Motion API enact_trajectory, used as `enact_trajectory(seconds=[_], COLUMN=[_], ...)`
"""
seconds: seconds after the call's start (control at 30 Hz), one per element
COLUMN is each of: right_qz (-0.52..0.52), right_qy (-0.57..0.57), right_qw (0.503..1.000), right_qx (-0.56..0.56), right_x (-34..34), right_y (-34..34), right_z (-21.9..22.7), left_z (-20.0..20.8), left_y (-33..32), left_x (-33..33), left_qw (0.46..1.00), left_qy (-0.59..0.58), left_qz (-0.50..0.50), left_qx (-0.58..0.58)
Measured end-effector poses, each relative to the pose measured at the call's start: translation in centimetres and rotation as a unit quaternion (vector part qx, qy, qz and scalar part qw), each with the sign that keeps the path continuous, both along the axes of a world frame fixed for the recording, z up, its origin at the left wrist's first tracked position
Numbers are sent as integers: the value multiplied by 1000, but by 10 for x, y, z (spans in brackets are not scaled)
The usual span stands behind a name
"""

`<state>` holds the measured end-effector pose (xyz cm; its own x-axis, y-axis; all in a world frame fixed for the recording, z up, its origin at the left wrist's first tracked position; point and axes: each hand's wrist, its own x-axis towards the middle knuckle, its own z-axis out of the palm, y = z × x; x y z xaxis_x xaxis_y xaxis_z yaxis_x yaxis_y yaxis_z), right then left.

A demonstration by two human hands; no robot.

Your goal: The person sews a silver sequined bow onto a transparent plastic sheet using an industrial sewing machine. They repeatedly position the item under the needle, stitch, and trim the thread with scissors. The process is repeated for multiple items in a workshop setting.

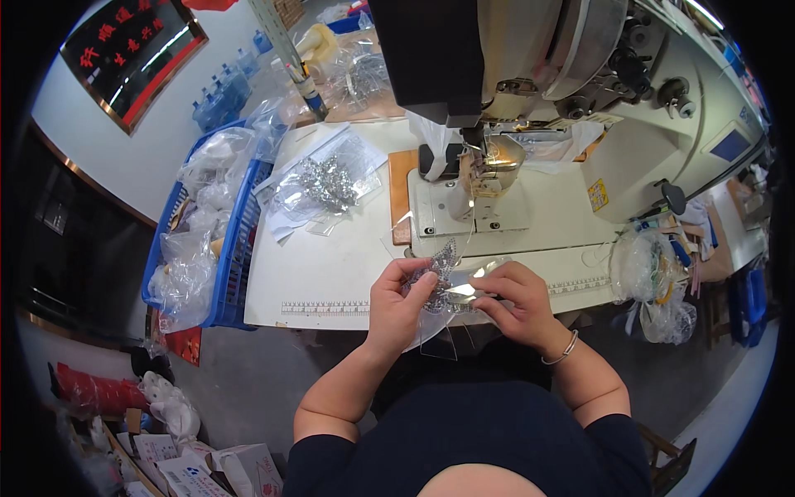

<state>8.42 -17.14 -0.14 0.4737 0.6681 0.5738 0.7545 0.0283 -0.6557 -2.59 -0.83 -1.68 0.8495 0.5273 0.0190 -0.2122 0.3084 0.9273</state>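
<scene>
Left hand (399, 300) pinches silver lace trim (439, 277) | right hand (513, 300) holds its clear film sleeve (464, 291), just before the sewing machine (513, 99) | judged light, floppy, slippery: grip edges.

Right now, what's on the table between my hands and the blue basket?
Head view: bare white tabletop with a printed ruler strip between the hands and blue basket.

A dark framed sign (132, 58) with red characters hangs on the wall beyond the worktop's left edge; clear plastic bags (327, 182) lie at the worktop's back left; a yellow label (598, 195) and a blue screen (729, 146) sit on the sewing machine; white cartons (224, 468) stand on the floor.
</scene>
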Motion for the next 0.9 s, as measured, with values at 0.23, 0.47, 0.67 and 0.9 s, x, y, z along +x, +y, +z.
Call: enact_trajectory(seconds=[0.23, 0.47, 0.67, 0.9], right_qz=[-12, -30, -52, -157], right_qy=[47, 10, 79, 238], right_qw=[999, 999, 995, 957], right_qx=[7, 7, 21, 60], right_x=[0, -4, 2, 51], right_y=[2, 3, 0, -60], right_z=[-6, -6, -18, -51], left_z=[1, -3, -7, 28], left_y=[-1, -1, 11, 142], left_x=[0, -2, -2, 8], left_qw=[1000, 1000, 993, 928], left_qy=[10, 12, 43, -119], left_qz=[2, -10, -25, 344], left_qx=[21, -7, -103, 77])
